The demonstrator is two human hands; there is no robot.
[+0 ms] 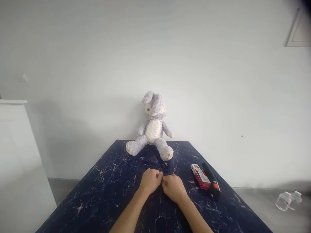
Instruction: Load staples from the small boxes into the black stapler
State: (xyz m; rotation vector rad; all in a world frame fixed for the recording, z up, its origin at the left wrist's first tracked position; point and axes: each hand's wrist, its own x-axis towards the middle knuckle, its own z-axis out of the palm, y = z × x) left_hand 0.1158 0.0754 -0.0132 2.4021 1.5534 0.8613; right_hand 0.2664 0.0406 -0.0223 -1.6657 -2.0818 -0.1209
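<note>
My left hand point(150, 181) and my right hand point(174, 187) rest side by side on the dark blue marbled table point(102, 194), both curled into loose fists with the knuckles touching. Nothing shows inside either fist. A lilac and white plush rabbit point(153, 129) sits upright at the table's far edge, leaning against the wall, its legs stretched toward my hands. To the right of my right hand lie a red and white box point(200, 176) and a long black object with an orange label point(211, 181), side by side.
A white wall stands behind the table. A white cabinet point(17, 161) is at the left. Two clear plastic bottles point(289, 200) lie on the grey floor at the lower right.
</note>
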